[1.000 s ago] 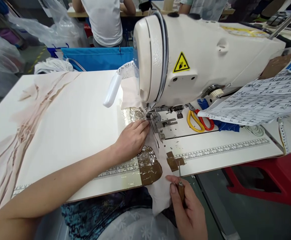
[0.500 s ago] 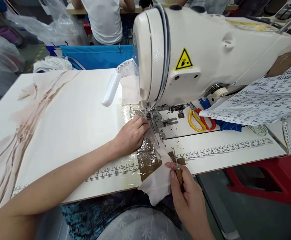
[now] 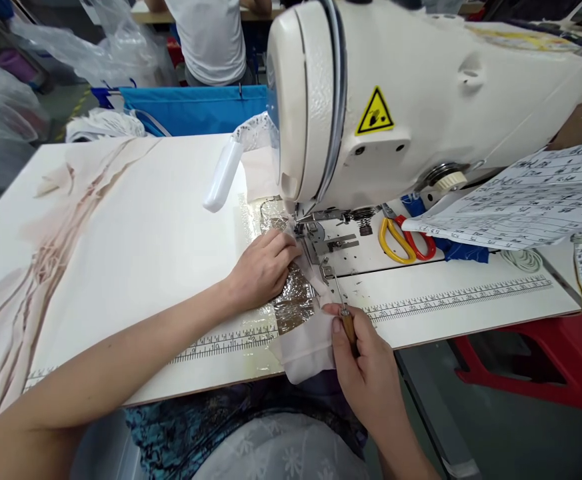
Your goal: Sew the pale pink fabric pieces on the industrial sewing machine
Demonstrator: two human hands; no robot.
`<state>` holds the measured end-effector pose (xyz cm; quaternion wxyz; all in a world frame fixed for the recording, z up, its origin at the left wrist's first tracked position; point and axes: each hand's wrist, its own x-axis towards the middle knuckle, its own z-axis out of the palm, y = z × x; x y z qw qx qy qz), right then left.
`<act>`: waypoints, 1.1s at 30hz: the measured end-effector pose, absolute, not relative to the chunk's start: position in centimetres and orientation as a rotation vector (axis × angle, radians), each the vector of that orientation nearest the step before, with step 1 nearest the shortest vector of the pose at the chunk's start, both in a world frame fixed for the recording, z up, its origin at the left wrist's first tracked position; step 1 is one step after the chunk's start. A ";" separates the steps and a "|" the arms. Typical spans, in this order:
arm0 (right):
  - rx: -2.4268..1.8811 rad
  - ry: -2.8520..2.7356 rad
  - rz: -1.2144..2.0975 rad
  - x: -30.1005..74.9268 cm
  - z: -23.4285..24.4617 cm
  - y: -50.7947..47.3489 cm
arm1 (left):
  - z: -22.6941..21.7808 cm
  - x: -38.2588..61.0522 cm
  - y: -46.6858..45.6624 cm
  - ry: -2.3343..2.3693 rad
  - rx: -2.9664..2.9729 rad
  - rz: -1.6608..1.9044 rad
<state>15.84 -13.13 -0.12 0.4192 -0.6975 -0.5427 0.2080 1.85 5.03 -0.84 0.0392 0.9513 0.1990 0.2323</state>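
At the sewing machine, my left hand is closed, its curled fingers pressed on pale pink fabric just left of the presser foot. That fabric runs from the needle area toward me and hangs over the table's front edge. My right hand is wrapped around the wooden handle of an awl, whose thin metal tip points up toward the machine bed. The right fingertips also touch the fabric's right edge. The left fingertips partly hide how the fabric lies near the needle.
Scissors with yellow and red handles lie on the machine bed, beside blue cloth. A printed paper hangs at the right. Gathered pink strips cover the table's left side. A red stool stands at lower right.
My right hand has moved up and slightly left with the awl, nearer the presser foot. The hanging end of the fabric has risen with it. My left hand stays almost in place.
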 end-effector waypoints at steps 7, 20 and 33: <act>-1.752 -1.418 0.559 16.2 0.8 -11.7 | -0.8 1.7 5.3 0.644 3.010 0.669; -1.770 -1.431 0.578 16.2 0.7 -9.7 | -0.6 1.8 4.5 0.657 3.059 0.610; -1.624 -1.476 0.564 14.8 1.0 -9.7 | -0.5 1.9 4.7 0.776 3.060 0.569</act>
